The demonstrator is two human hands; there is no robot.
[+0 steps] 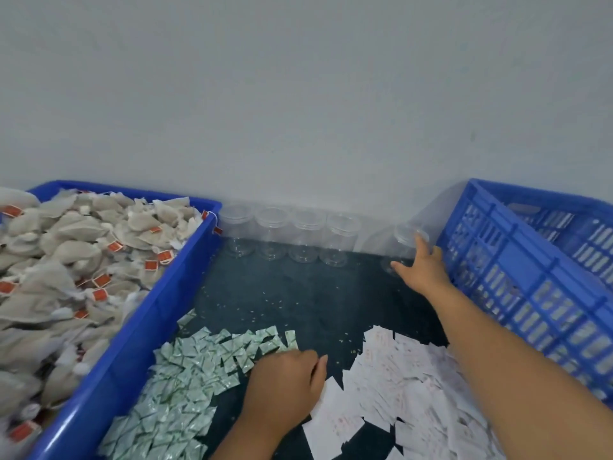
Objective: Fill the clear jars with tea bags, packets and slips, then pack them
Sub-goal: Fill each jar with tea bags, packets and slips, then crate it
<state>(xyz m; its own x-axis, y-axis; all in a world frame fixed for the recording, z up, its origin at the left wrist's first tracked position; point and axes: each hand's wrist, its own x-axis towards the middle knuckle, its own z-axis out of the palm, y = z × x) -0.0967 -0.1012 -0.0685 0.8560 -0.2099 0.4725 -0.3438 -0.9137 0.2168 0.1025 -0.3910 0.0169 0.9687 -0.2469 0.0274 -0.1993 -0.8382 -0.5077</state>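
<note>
1. Slippage is the main risk. The right hand grips a clear jar at a tilt, thumb near its base and fingers at its mouth end, just beside the blue slotted crate. The plastic looks thin, smooth and glossy, so a loose hold could let the jar drop and roll across the dark mat.
2. Four more jars stand upright in a close row against the wall. They are empty and probably light, so a careless swing of the held jar could topple several.
3. The left hand rests knuckles-up at the edge of the packets, fingers curled down. I cannot tell whether it pinches one. These flat, shiny green-and-white sachets likely slide, so several may come up together.
4. The slips are thin white paper with faint red print, strewn just beside the packets. The right forearm passes above them and could sweep them off or mix the heaps.
5. The tea bags are soft, fibrous pillows with red tags. They are heaped to the rim of a smooth blue tub, and their strings may tangle and drag out extras.
</note>
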